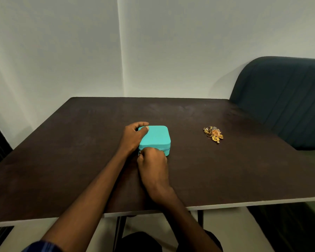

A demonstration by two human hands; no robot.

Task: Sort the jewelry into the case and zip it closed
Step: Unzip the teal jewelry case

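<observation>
A small turquoise jewelry case [155,137] lies closed on the dark table, near its middle. My left hand [134,136] grips the case's far left corner, thumb on the lid and fingers curled over the back edge. At the case's front left side my right hand [153,164] has its fingers curled at the zipper line, where a small metal pull shows; the fingertips themselves are hidden. A little heap of gold jewelry [213,134], with rings and ornate pieces, lies on the table well to the right of the case.
The dark brown table [80,160] has a pale front edge close to me and a wall behind it. A dark teal upholstered chair [284,99] stands at the table's far right corner.
</observation>
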